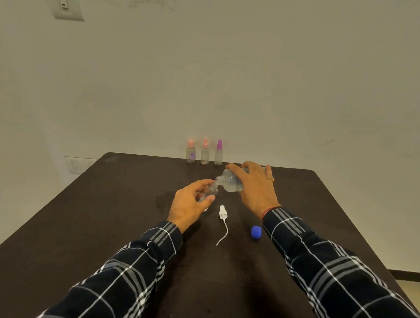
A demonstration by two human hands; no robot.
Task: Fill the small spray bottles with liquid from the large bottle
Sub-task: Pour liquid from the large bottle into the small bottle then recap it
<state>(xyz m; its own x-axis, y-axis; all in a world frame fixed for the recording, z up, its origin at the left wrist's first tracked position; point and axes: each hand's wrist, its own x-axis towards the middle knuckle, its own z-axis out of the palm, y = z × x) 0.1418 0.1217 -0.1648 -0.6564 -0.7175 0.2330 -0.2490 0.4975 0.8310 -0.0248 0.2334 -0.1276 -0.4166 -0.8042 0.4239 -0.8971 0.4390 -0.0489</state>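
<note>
On a dark brown worktop [103, 226], the left hand [189, 204] curls around a small clear uncapped spray bottle [211, 191] near the middle. The right hand [255, 188] grips a large clear plastic bottle [232, 182], tilted with its mouth at the small bottle's neck. A white spray pump [223, 213] and a blue cap [256, 232] lie nearby. Three capped small spray bottles [205, 152] stand at the far edge.

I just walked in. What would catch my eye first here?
The hands at mid-table: the right hand tilts the large bottle, its mouth at the neck of the open small bottle held by the left hand. Nearer lie a white spray head and a blue cap; three capped bottles stand at the far edge.
</note>
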